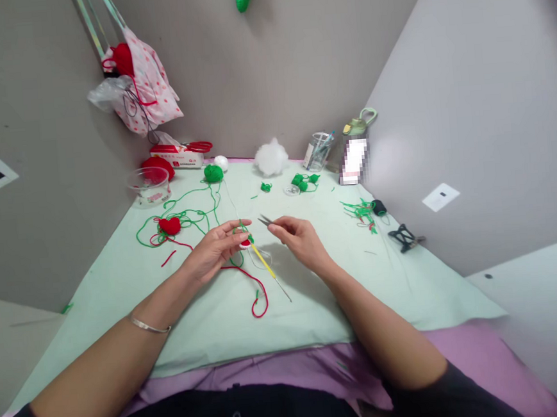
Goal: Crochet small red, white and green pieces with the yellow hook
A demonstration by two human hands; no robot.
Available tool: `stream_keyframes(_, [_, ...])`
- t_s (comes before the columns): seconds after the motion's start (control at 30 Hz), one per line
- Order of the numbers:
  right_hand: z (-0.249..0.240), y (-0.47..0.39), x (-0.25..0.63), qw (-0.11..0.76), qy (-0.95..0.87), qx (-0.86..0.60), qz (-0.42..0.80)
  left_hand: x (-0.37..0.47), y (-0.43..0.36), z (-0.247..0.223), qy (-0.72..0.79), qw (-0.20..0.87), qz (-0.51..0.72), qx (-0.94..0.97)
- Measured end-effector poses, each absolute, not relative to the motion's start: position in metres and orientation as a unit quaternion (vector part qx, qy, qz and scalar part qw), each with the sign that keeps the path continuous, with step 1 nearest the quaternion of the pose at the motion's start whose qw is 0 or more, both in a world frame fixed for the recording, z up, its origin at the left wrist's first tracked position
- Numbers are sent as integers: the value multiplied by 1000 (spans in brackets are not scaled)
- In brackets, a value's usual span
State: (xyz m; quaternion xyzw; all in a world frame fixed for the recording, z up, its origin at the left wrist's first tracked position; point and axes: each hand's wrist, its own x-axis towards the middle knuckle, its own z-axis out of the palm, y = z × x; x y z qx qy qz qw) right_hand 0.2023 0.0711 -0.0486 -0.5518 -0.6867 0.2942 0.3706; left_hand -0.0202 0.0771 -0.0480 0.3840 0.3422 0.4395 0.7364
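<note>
Between its fingertips my left hand [218, 244] pinches a small crochet piece [245, 244] in red, white and green. A yellow-handled crochet hook [264, 263] slants from that piece down to the right, its thin metal end over the cloth. My right hand [300, 239] is closed on small dark pointed snips [265, 220], whose blades point left, just apart from the crochet piece. Red yarn [251, 276] trails in a loop below my left hand. Green yarn [196, 210] runs in loose strands from a green ball [213, 173] toward it.
A red crocheted heart [170, 226] lies at left, near a clear bowl [149, 188]. White stuffing [271, 157], a cup of tools [319, 151], a bottle [355, 151] and green pieces [304, 181] line the back. Yarn scraps [363, 211] and a black stand [407, 237] lie right.
</note>
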Motion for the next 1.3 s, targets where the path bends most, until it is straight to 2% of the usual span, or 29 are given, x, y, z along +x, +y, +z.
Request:
stream_keyframes(0.13, [-50, 73, 213, 399, -686, -573, 205, -20, 77, -49, 339, 737, 453, 369])
stream_keyframes(0.3, [-40, 47, 204, 377, -832, -378, 150, -12, 61, -39, 324, 740, 471, 354])
stream_keyframes(0.4, [-32, 24, 193, 391, -843, -349, 118, -5, 43, -28, 313, 749, 464, 355])
stream_keyframes(0.63, [-24, -10, 181, 582, -661, -375, 291, 7, 5, -8, 295, 736, 460, 401])
stream_keyframes(0.83, [-37, -22, 169, 639, -557, -397, 351, 11, -2, -14, 332, 689, 454, 458])
stream_keyframes(0.93, [-41, -26, 171, 632, -549, -416, 355, 8, 0, -14, 339, 680, 431, 486])
stream_keyframes(1.0, [-41, -26, 176, 625, -526, -417, 398, 1, 6, -11, 332, 668, 393, 537])
stream_keyframes(1.07, [-40, -24, 183, 627, -474, -396, 475, -13, 20, -7, 330, 610, 351, 629])
stream_keyframes(1.2, [-36, -21, 194, 621, -376, -320, 608, -64, 61, -6, 483, 294, 338, 752])
stream_keyframes(1.27, [-35, -21, 196, 622, -350, -327, 619, -90, 75, -7, 543, 247, 296, 746])
stream_keyframes(1.3, [-34, -21, 195, 623, -345, -343, 613, -99, 78, -7, 536, 269, 305, 740])
